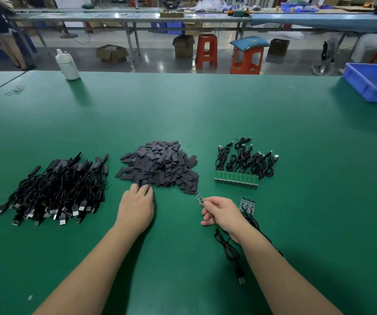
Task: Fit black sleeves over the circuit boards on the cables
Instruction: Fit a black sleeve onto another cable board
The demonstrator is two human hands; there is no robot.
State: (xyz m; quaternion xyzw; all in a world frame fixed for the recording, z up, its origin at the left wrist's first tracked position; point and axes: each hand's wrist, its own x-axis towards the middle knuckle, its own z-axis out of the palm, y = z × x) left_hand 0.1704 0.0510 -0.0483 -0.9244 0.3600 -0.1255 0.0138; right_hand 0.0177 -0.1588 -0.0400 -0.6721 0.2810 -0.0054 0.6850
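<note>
Judging by the big sleeved pile (55, 189) at the left, much is done — a row of bare boards (236, 179) waits. Right hand (222, 214) pinches a cable (227, 248), its circuit board (199, 197) bare; left hand (136, 206) touches the black sleeves (160, 165) — grasp unclear.

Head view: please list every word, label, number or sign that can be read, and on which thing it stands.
No text can be read.
Circuit board in the right hand: markings too small.
Row of green boards: print blurred.
White bottle: no label visible.
</note>
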